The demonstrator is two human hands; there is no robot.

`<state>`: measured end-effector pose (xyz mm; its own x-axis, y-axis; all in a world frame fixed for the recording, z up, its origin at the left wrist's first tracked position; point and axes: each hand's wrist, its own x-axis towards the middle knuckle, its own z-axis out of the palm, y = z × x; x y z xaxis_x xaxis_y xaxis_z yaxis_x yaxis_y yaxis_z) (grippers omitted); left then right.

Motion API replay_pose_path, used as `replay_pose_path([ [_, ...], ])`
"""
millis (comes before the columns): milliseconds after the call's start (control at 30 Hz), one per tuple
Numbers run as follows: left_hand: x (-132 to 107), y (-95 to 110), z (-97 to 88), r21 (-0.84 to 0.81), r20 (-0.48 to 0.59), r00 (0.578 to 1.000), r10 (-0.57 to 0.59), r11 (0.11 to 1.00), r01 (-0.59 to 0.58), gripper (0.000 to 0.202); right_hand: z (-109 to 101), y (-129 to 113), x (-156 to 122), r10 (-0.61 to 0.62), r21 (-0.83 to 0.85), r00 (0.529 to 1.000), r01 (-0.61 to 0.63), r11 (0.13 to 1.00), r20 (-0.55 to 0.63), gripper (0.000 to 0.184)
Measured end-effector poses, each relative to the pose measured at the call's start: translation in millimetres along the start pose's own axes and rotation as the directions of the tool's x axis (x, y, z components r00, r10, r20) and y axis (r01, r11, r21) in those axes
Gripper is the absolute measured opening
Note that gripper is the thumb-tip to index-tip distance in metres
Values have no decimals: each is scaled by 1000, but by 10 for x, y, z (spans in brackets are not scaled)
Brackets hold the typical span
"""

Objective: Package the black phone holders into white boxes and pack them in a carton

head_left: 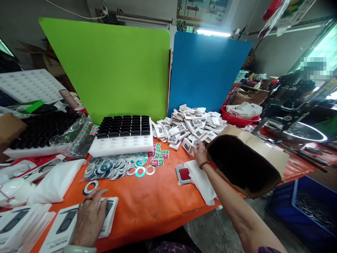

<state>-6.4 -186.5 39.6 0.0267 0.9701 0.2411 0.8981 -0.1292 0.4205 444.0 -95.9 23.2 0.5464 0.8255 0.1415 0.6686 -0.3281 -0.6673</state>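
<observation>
My left hand (89,219) rests on a row of flat white printed boxes (59,226) at the table's front left, its fingers spread. A black-and-white ring (90,187) lies just beyond its fingertips. Stretched forward, my right hand (200,154) has its fingers closed at a small white box (187,145) at the near edge of a heap of such boxes (195,123). Part of its grip is hidden behind the hand. By my right forearm lie a white cloth or foam sheet (201,182) and a small red square piece in a clear bag (184,174).
An open cardboard box (252,144) lies tilted right of my forearm. A white foam tray (123,146) holds black pieces, with a bag of rings (110,167) before it. Green (113,70) and blue panels (207,70) stand behind. A blue crate (286,211) sits lower right.
</observation>
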Motion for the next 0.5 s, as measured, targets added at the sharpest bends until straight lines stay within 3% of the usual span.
replay_pose_path([
  [100, -106, 295, 29, -185, -70, 996, -54, 982, 41, 46, -215, -259, -279, -171, 84, 982, 165, 983, 80, 20],
  [133, -145, 423, 59, -262, -65, 995, -76, 963, 57, 51, -272, -362, -445, -253, 136, 957, 234, 963, 143, 17],
  [167, -184, 559, 97, -339, -25, 997, -79, 938, 66, 58, -312, -466, -639, -375, 236, 897, 322, 917, 233, 16],
  [233, -261, 827, 181, -450, 157, 987, -43, 886, 110, 68, -337, -649, -1052, -581, 435, 703, 409, 802, 410, 16],
  [267, -299, 944, 226, -488, 299, 954, -19, 856, 170, 66, -324, -714, -1232, -644, 505, 584, 410, 759, 493, 14],
  [333, -380, 1107, 315, -539, 568, 821, 60, 781, 316, 49, -268, -768, -1445, -672, 591, 349, 319, 741, 653, 12],
  [367, -424, 1149, 360, -560, 656, 747, 107, 732, 387, 39, -237, -755, -1456, -651, 589, 259, 281, 758, 714, 17],
  [400, -469, 1165, 403, -581, 709, 690, 149, 677, 451, 31, -211, -719, -1401, -616, 561, 208, 269, 783, 760, 28],
  [433, -517, 1158, 444, -601, 735, 656, 174, 616, 510, 28, -193, -665, -1289, -570, 505, 196, 299, 810, 798, 42],
  [467, -565, 1135, 479, -617, 745, 643, 175, 547, 566, 27, -181, -601, -1139, -523, 423, 234, 368, 828, 820, 54],
  [500, -614, 1102, 508, -624, 754, 638, 155, 472, 623, 29, -176, -533, -969, -477, 302, 317, 468, 830, 820, 58],
])
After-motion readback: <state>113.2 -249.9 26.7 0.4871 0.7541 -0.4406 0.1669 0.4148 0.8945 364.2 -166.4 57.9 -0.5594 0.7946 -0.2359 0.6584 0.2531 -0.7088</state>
